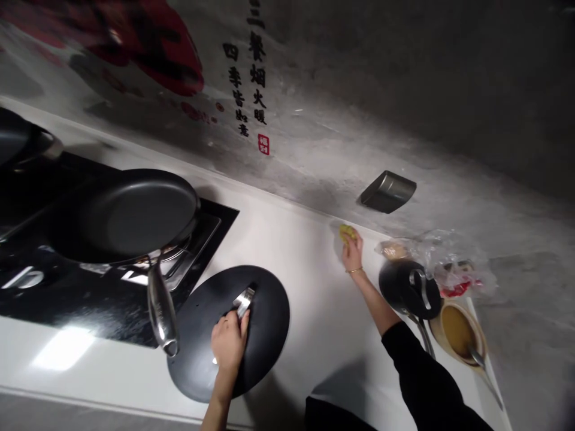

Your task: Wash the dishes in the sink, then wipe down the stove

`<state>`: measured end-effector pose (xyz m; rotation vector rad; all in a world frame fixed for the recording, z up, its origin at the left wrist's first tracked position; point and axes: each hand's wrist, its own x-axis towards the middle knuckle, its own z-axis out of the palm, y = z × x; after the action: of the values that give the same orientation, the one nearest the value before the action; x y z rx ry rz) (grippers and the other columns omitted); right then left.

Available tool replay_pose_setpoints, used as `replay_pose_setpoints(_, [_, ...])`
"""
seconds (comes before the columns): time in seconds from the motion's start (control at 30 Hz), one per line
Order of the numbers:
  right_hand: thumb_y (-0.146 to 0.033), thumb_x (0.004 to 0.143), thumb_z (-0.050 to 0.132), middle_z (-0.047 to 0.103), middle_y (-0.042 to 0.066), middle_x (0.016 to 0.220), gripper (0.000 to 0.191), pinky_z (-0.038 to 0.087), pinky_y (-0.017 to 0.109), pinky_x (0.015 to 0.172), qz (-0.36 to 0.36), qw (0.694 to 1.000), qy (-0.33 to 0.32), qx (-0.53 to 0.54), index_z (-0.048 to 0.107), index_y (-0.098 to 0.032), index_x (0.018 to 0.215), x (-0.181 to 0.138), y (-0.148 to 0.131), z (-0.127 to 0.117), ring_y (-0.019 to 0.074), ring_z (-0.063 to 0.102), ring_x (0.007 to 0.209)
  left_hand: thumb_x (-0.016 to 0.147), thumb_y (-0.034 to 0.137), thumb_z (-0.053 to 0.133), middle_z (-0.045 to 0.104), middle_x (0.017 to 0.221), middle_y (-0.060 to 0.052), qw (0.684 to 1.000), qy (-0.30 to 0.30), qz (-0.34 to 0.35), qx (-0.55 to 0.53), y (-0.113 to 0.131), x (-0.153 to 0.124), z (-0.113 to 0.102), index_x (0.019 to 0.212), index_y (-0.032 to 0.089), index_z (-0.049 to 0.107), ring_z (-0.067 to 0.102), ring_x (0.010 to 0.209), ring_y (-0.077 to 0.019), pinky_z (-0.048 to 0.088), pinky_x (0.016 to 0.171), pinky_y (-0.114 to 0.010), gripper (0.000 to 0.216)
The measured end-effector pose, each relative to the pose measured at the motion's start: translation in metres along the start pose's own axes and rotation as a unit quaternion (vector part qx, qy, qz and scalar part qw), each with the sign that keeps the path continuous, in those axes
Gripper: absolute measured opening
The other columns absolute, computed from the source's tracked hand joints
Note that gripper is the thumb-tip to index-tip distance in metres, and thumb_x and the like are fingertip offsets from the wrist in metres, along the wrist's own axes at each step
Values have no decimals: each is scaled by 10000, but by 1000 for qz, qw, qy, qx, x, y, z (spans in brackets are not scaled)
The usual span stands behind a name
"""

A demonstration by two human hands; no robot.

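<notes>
My left hand (228, 340) is closed around the metal handle (244, 301) of a large round black pan lid (269, 323), which sits at the counter's front, overlapping the cooktop's corner. Farther right and back, my right hand (353, 251) presses a yellow-green sponge (347, 232) against the white countertop (305, 251), close to the wall. Its fingers wrap over the sponge, hiding part of it.
On the black gas cooktop (112, 299) at left rests a frying pan (139, 209), its handle (162, 311) jutting forward. Right of my right arm stand a black lidded pot (399, 281), a bowl of brownish-yellow contents (453, 329) with a spoon, and plastic bags (449, 254). A dark wall fixture (389, 191) protrudes above.
</notes>
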<state>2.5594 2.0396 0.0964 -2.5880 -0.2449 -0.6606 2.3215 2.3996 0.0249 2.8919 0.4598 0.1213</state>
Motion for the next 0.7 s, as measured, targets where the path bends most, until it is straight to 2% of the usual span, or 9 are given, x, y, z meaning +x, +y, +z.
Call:
replay_pose_setpoints(0.07, [-252, 923, 365, 459, 135, 1405, 407, 330, 531, 1129, -51, 990, 114, -63, 696, -191, 1152, 34, 11, -47, 289, 400, 1361, 983, 527, 288, 621, 728, -106, 1000, 5, -7, 9, -1, 0, 3, 787, 196, 542, 590, 752, -274, 409, 735, -343, 461])
replay_pose_setpoints(0.13, [-294, 943, 356, 396, 134, 1459, 428, 280, 596, 1128, -90, 970, 188, -124, 663, -189, 1223, 81, 11, -80, 323, 317, 1415, 980, 539, 280, 617, 731, -106, 1000, 12, -8, 18, -2, 0, 4, 779, 200, 531, 586, 749, -272, 406, 725, -338, 468])
replay_pose_setpoints(0.23, [-341, 980, 309, 376, 151, 1478, 484, 273, 636, 1102, -83, 960, 202, -172, 567, -174, 1354, 140, 5, -101, 338, 305, 1405, 978, 541, 269, 608, 719, -107, 999, 22, -2, 27, -2, 1, 3, 765, 203, 517, 583, 731, -265, 407, 708, -330, 470])
replay_pose_setpoints(0.3, [-358, 994, 282, 392, 155, 1464, 497, 286, 633, 1092, -69, 962, 191, -181, 541, -179, 1377, 157, 2, -99, 335, 321, 1386, 978, 538, 262, 605, 708, -103, 999, 28, 1, 29, -1, 2, 2, 750, 209, 504, 587, 720, -260, 410, 702, -324, 468])
replay_pose_setpoints(0.4, [-354, 996, 286, 413, 157, 1445, 481, 298, 606, 1100, -59, 966, 178, -176, 556, -190, 1358, 152, 1, -89, 323, 323, 1378, 978, 535, 254, 611, 701, -97, 999, 36, -4, 37, 0, 3, 0, 735, 219, 489, 592, 706, -257, 412, 692, -318, 463])
replay_pose_setpoints(0.6, [-312, 966, 365, 473, 156, 1386, 423, 317, 554, 1125, -33, 971, 175, -159, 627, -205, 1280, 120, 2, -74, 290, 370, 1333, 969, 507, 302, 609, 668, -84, 999, 41, 12, 28, 2, 5, -5, 721, 225, 486, 597, 696, -253, 413, 695, -317, 419])
replay_pose_setpoints(0.7, [-257, 923, 396, 528, 158, 1305, 416, 364, 540, 1091, -18, 985, 117, -128, 650, -194, 1247, 85, 1, -64, 288, 421, 1277, 967, 491, 322, 610, 666, -81, 999, 47, 19, 15, 2, 5, -7, 718, 225, 488, 606, 706, -259, 418, 710, -325, 400])
